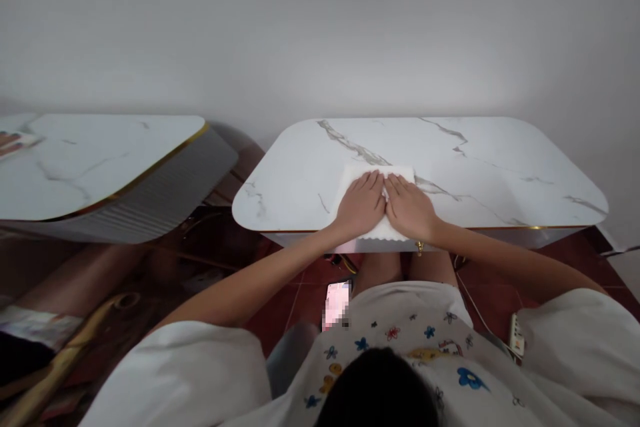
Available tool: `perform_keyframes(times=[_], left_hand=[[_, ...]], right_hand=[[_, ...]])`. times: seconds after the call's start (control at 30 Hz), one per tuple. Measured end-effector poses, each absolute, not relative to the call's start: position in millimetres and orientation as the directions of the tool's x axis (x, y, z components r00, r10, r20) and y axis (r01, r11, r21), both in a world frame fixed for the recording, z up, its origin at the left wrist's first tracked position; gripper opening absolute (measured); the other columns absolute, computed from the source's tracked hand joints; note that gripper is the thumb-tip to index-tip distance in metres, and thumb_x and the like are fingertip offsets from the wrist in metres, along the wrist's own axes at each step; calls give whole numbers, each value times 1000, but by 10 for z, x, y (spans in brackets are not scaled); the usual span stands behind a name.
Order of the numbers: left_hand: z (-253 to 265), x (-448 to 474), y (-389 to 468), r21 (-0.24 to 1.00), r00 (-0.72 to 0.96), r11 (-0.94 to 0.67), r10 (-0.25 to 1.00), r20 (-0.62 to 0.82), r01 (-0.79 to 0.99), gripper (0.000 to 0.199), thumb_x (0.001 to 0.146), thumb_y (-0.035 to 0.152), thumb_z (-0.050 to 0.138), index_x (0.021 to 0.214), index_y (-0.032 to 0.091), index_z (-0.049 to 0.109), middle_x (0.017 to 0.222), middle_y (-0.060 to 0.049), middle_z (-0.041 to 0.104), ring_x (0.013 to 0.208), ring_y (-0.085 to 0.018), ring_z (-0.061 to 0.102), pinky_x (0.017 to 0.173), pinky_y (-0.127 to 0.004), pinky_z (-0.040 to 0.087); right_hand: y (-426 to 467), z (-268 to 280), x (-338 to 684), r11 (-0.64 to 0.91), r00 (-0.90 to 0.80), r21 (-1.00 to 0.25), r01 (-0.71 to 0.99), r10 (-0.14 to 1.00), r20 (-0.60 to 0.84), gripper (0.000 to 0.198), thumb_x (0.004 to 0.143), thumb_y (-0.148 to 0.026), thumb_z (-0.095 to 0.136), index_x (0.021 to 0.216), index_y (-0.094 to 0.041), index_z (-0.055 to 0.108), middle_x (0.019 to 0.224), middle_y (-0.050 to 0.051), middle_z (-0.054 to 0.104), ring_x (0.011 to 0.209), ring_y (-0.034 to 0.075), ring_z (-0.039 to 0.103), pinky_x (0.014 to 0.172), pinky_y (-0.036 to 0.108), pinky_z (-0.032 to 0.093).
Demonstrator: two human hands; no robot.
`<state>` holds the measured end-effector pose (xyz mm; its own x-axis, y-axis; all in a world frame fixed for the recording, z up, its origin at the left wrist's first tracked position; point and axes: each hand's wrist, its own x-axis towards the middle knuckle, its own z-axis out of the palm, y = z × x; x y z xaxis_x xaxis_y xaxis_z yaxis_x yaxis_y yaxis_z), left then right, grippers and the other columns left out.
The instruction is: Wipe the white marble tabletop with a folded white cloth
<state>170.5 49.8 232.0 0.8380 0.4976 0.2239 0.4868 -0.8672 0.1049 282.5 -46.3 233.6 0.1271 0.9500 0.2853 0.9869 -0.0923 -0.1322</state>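
Note:
A white cloth or paper towel [356, 172] lies spread at the front middle of a white marble-patterned table [500, 180], part of it hanging over the front edge. My left hand [363, 203] rests flat on it, with the fingers stretched forward. Beside it, my right hand [409, 205] lies flat on the same sheet, fingertips close to those of the left. Both palms face down and cover the middle of the sheet. Neither hand grips anything visible.
Another marble-patterned table [110, 160] with a gold edge stands to the left, where another person's hand [9, 143] touches a white thing. Behind is a plain wall [320, 33]. Below are a phone [337, 303], a power strip [517, 335] and a curved wooden piece [75, 353].

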Motion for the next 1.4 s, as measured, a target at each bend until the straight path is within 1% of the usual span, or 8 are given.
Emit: perform_keyframes(times=[0.23, 0.37, 0.53, 0.7, 0.83, 1.07, 1.27, 1.4], left_hand=[[2364, 2200, 264, 160, 864, -893, 448, 230, 420, 52, 90, 25, 35, 139, 13, 44, 146, -12, 45, 137, -26, 38, 114, -42, 31], [2423, 2615, 429, 159, 873, -906, 421, 247, 392, 46, 89, 20, 36, 133, 10, 50, 142, -14, 49, 133, -26, 42, 112, -40, 32], [2437, 3018, 871, 133, 868, -915, 403, 289, 381, 38, 89, 17, 37, 121, 11, 57, 127, -13, 59, 121, -25, 50, 104, -37, 38], [2405, 3256, 1394, 114, 856, -911, 412, 311, 397, 38, 90, 17, 35, 119, 8, 57, 124, -16, 59, 117, -26, 52, 101, -38, 39], [2371, 3401, 1775, 72, 846, -900, 430, 314, 430, 37, 91, 17, 33, 119, 10, 56, 122, -16, 59, 116, -26, 51, 100, -38, 39], [2344, 3762, 2256, 28, 831, -885, 447, 331, 465, 37, 93, 18, 31, 119, 8, 56, 122, -16, 59, 116, -27, 52, 98, -39, 39], [2396, 4151, 2198, 38, 859, -913, 396, 324, 406, 36, 93, 19, 33, 116, 8, 58, 119, -16, 62, 113, -26, 54, 97, -38, 40], [2392, 4192, 1931, 49, 877, -934, 349, 331, 354, 40, 93, 19, 34, 126, 7, 53, 131, -16, 56, 123, -26, 49, 103, -38, 36]], right_hand=[[-735, 2324, 3244, -175, 193, -90, 981, 943, 271, 57, 92, -24, 25, 141, -2, 42, 147, 16, 44, 137, 26, 39, 113, 41, 32], [-542, 2323, 3618, -227, 240, -78, 971, 937, 253, 55, 93, -23, 25, 141, -3, 41, 148, 15, 43, 138, 25, 37, 114, 41, 31], [-75, 2356, 4000, -231, 236, -50, 972, 935, 263, 54, 92, -20, 25, 140, -2, 41, 146, 16, 45, 136, 25, 41, 112, 40, 32], [464, 2371, 4245, -212, 217, -45, 976, 940, 265, 52, 93, -21, 26, 139, -4, 42, 146, 16, 45, 135, 26, 41, 110, 40, 35], [883, 2356, 4420, -174, 182, -53, 983, 948, 261, 51, 94, -21, 26, 139, -3, 42, 146, 17, 44, 135, 25, 41, 111, 38, 32], [1432, 2273, 4800, -155, 175, -85, 984, 927, 331, 49, 92, -16, 26, 136, -5, 45, 143, 16, 49, 132, 24, 45, 109, 38, 35], [1338, 2237, 5179, -223, 242, -94, 970, 916, 320, 51, 93, -18, 25, 140, -5, 42, 146, 15, 46, 136, 22, 41, 113, 37, 31], [1006, 2280, 5166, -282, 296, -89, 955, 905, 306, 54, 92, -18, 25, 141, -2, 40, 147, 16, 43, 137, 24, 38, 114, 39, 30]])
